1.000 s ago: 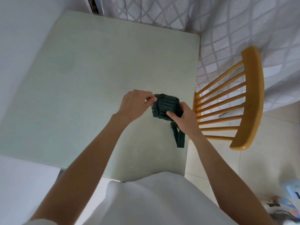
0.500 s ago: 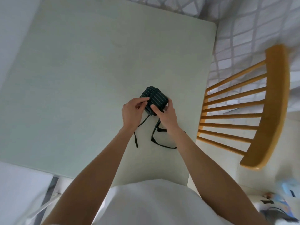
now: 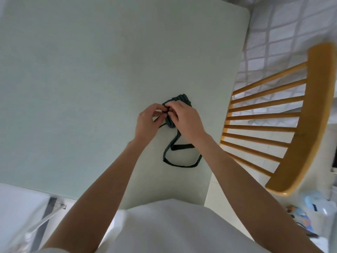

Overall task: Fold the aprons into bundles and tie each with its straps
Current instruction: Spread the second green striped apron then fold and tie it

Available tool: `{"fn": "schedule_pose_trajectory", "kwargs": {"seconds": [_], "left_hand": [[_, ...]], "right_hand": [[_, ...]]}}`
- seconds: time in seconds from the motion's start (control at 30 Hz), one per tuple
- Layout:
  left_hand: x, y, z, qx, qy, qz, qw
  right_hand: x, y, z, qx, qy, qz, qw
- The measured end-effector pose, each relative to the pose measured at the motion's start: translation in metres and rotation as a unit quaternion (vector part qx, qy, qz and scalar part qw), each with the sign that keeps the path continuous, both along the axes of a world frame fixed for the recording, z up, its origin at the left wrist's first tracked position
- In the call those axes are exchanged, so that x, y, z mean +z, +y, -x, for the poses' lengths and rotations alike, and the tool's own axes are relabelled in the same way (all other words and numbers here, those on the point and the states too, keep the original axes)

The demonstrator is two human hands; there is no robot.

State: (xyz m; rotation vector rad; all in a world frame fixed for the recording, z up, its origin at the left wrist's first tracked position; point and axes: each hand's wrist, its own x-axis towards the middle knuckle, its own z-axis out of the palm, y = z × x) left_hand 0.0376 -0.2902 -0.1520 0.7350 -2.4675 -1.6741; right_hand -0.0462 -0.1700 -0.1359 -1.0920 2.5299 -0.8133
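1. Position of the work: the folded apron bundle (image 3: 177, 102), dark with fine pale stripes, lay on the pale green table (image 3: 73, 79) near its right edge, mostly covered by both hands. A wooden chair (image 3: 284, 115) stood just beside that edge.

2. Handling properties (judged): the bundle appeared soft, light and compressible. It would likely spring open if pressure were released, so the roll itself needed to be pinned while the ties were worked. The straps (image 3: 179, 156) were thin, limp tapes, best taken close to the bundle, where tension can be controlled.

3. Slack: one long strap loop trailed from the bundle toward the person and lay flat on the table; a shorter length ran out under the left hand.

4. Left hand (image 3: 148, 120): fingers were curled, the tips pinching a strap at the bundle's near-left edge, with the wrist angled inward.

5. Right hand (image 3: 186, 118): it was arched over the bundle, with thumb and forefinger closed on strap material directly opposite the left fingertips. Which strap end each hand held could not be told.

6. Stage (judged): tying was under way, and no finished knot was visible.
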Motion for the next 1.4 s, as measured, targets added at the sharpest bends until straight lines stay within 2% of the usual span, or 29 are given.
{"fn": "schedule_pose_trajectory", "kwargs": {"seconds": [0.1,0.13,0.2,0.27,0.37,0.43,0.53,0.7,0.8,0.97,1.1,1.2,1.33,1.4], "left_hand": [[-0.006,-0.013,-0.02,0.009,-0.03,0.06,0.998],[-0.01,-0.017,-0.028,0.009,-0.018,0.124,0.992],[-0.018,-0.021,-0.037,-0.005,0.013,0.299,0.954],[-0.023,-0.018,-0.043,-0.037,0.034,0.383,0.922],[-0.032,-0.006,-0.044,-0.107,-0.019,0.391,0.914],[-0.038,-0.004,-0.043,-0.104,-0.059,0.393,0.912],[-0.04,-0.007,-0.043,-0.107,-0.07,0.415,0.901],[-0.026,-0.022,-0.028,-0.065,-0.059,0.389,0.917],[-0.013,-0.021,-0.018,-0.068,-0.05,0.339,0.937],[-0.006,-0.011,-0.024,-0.02,-0.057,0.248,0.967],[-0.004,-0.01,-0.024,0.055,-0.058,0.054,0.995],[-0.005,-0.009,-0.022,0.007,-0.07,-0.031,0.997],[-0.008,0.0,-0.014,0.001,-0.064,-0.045,0.997],[-0.011,0.0,-0.012,-0.001,-0.057,-0.02,0.998]], "right_hand": [[-0.006,-0.009,0.0,0.049,0.069,-0.076,0.994],[-0.005,-0.012,0.0,0.075,0.092,-0.105,0.987],[-0.002,-0.018,0.002,0.11,0.115,-0.155,0.975],[0.002,-0.023,0.0,0.148,0.121,-0.179,0.965],[0.007,-0.028,-0.006,0.2,0.109,-0.194,0.954],[0.006,-0.029,-0.01,0.22,0.1,-0.193,0.951],[0.0,-0.029,-0.011,0.219,0.104,-0.212,0.947],[-0.007,-0.032,-0.007,0.159,0.129,-0.217,0.954],[-0.012,-0.032,-0.002,0.142,0.073,-0.197,0.967],[-0.01,-0.025,0.0,0.123,-0.046,-0.15,0.98],[-0.011,-0.018,0.0,0.111,-0.117,-0.112,0.98],[-0.005,-0.015,0.003,0.11,-0.132,-0.1,0.98],[0.004,-0.012,-0.001,0.07,-0.116,-0.066,0.989],[0.004,-0.01,-0.005,0.061,-0.069,-0.052,0.994]]}}
